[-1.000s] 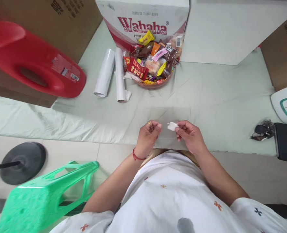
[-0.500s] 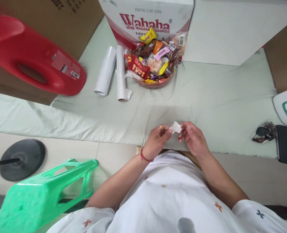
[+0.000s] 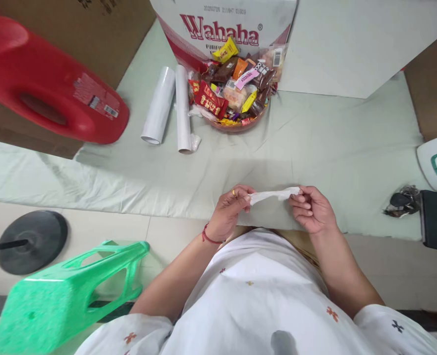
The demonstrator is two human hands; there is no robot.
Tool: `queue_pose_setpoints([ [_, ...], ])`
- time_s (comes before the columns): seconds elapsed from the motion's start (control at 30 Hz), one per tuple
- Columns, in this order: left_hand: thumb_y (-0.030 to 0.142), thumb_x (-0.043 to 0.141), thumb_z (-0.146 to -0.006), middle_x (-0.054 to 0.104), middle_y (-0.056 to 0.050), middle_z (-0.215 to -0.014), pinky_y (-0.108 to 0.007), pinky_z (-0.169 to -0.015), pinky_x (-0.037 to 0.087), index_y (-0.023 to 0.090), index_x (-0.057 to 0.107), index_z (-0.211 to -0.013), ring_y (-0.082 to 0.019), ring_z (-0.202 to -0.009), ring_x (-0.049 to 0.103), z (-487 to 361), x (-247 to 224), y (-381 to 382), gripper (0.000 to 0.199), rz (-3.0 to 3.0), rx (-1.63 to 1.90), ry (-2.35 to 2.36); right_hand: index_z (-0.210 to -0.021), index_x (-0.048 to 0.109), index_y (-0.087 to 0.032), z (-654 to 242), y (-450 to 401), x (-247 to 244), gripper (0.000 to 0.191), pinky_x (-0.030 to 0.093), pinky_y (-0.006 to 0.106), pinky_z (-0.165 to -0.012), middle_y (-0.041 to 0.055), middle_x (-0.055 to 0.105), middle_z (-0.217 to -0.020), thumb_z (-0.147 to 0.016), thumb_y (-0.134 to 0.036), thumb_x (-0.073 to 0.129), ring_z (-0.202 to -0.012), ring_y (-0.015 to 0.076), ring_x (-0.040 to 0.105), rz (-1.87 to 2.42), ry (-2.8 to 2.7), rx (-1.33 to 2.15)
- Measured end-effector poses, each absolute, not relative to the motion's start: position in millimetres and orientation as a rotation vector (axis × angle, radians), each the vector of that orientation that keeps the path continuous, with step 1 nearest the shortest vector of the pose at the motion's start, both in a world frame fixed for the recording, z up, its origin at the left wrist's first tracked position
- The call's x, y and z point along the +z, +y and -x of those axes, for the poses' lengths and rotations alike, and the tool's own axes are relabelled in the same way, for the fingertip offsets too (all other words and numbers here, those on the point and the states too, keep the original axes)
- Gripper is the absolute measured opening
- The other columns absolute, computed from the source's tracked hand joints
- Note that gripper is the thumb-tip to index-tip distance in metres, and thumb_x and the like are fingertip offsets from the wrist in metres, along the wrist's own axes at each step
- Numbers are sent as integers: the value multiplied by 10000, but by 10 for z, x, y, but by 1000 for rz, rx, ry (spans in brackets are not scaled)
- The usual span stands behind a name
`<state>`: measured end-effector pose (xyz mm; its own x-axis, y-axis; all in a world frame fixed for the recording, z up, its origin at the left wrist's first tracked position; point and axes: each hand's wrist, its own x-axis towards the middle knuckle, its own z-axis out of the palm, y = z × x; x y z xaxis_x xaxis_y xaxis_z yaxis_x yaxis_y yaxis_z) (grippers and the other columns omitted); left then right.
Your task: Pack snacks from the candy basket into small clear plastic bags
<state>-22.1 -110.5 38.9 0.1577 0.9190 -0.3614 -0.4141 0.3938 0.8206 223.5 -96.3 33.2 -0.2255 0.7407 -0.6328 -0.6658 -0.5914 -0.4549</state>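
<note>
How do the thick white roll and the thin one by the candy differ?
The thick roll is clearly wider than the thin roll. The thick roll slants, its near end pointing left, while the thin roll points almost straight at you. The thin roll lies right beside the candy bowl; the thick roll is farther out. Both are white and lie on the cloth.

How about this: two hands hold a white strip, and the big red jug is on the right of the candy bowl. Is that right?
Not quite: the head view shows the red jug on the left of the candy bowl. The left hand and right hand do hold the white strip.
</note>
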Motion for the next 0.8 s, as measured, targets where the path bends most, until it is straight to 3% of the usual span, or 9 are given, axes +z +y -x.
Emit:
queue_pose_setpoints([
  [0.17, 305, 839, -723, 747, -75, -1018, -279, -681, 565, 152, 651, -674, -157, -809, 675, 310, 367, -1115, 247, -495, 981, 931, -789, 622, -169, -2362, -979, 313, 156, 342, 33, -328, -11, 679, -744, -818, -178, 774, -448, -1, 415, 888, -129, 1836],
  [0.3, 259, 837, -719, 763, -87, -968, -304, -707, 615, 151, 595, -665, -223, -905, 740, 363, 363, -1141, 270, -322, 922, 855, -937, 671, -223, -2253, -1091, 362, 200, 528, 131, -531, 33, 734, -1027, -843, -320, 818, -642, 53, 575, 1133, -565, 1474],
  [0.37, 242, 831, -728, 769, -91, -975, -316, -756, 631, 148, 590, -682, -233, -937, 756, 371, 376, -1148, 263, -284, 924, 815, -1098, 671, -274, -2160, -1166, 363, 367, 611, 254, -737, 70, 679, -1277, -815, -428, 847, -904, 140, 668, 1221, -923, 1290],
  [0.43, 232, 829, -734, 773, -90, -964, -328, -813, 638, 147, 596, -706, -251, -984, 767, 368, 397, -1149, 250, -258, 932, 789, -1317, 594, -324, -2065, -1224, 338, 686, 599, 379, -941, 101, 556, -1489, -732, -514, 898, -1201, 237, 632, 1248, -1225, 1182],
  [0.5, 232, 831, -737, 777, -91, -948, -340, -864, 636, 147, 600, -719, -270, -1025, 770, 361, 420, -1144, 247, -251, 935, 779, -1433, 504, -336, -1984, -1246, 312, 864, 561, 434, -1028, 116, 551, -1492, -699, -522, 920, -1307, 271, 586, 1281, -1323, 1155],
  [0.57, 236, 837, -736, 783, -91, -944, -360, -903, 631, 146, 603, -720, -279, -1033, 772, 368, 437, -1134, 251, -269, 943, 779, -1371, 551, -308, -1943, -1233, 318, 707, 588, 394, -959, 90, 672, -1273, -769, -479, 882, -1153, 229, 662, 1334, -1215, 1189],
  [0.63, 243, 846, -734, 786, -83, -948, -392, -930, 628, 147, 614, -726, -275, -1016, 774, 399, 442, -1120, 252, -303, 969, 787, -1225, 629, -276, -1965, -1201, 377, 464, 609, 294, -739, 30, 701, -979, -838, -442, 825, -845, 160, 682, 1362, -1027, 1272],
  [0.73, 248, 855, -737, 783, -75, -975, -414, -933, 631, 148, 637, -727, -253, -1004, 760, 475, 420, -1103, 240, -373, 1022, 837, -1153, 667, -262, -2114, -1151, 521, 383, 408, 165, -393, -39, 623, -748, -824, -382, 824, -504, 75, 495, 1358, -777, 1517],
  [0.8, 256, 863, -735, 782, -80, -987, -399, -908, 636, 149, 658, -719, -233, -1001, 743, 514, 388, -1103, 232, -417, 1028, 876, -1162, 686, -258, -2239, -1124, 600, 408, 254, 122, -310, -65, 574, -674, -788, -331, 832, -412, 37, 330, 1315, -618, 1722],
])
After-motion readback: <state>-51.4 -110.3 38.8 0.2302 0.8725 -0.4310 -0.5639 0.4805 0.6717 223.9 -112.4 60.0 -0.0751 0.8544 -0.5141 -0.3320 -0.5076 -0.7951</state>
